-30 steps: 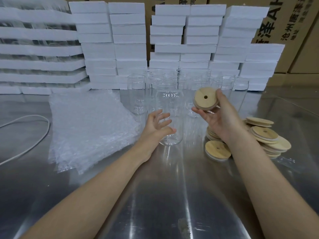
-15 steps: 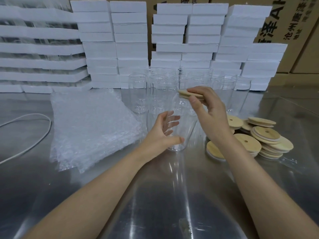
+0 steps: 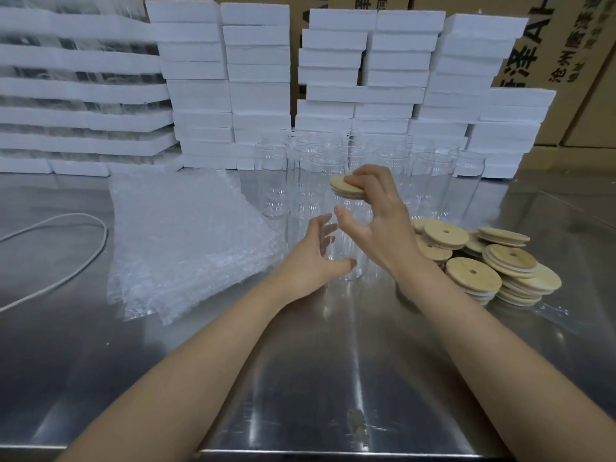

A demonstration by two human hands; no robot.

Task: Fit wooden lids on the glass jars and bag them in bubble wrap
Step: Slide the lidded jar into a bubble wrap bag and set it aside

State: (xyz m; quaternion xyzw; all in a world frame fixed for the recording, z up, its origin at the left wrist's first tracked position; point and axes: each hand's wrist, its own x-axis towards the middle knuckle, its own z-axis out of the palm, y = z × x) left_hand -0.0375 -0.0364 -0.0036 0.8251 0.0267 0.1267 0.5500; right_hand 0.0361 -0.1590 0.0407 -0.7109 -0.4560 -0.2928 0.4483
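While the left hand (image 3: 313, 258) grips the lower part of the near glass jar (image 3: 355, 273), thumb in front & fingers curled behind, the right hand (image 3: 380, 218) lays its fingertips on a wooden lid (image 3: 345, 187) at the jar's mouth, thumb spread free below. Step: lid fitting on 1 jar. Lid looks slightly tilted, prob. not seated yet. Next: press it down level, then carry the jar left to the bubble wrap bags (image 3: 186, 241).

Far right: cardboard cartons (image 3: 574, 58) are printed with large black "泽 AH", cut off at the frame edge; smaller characters "沧州唐泽" are set beside.
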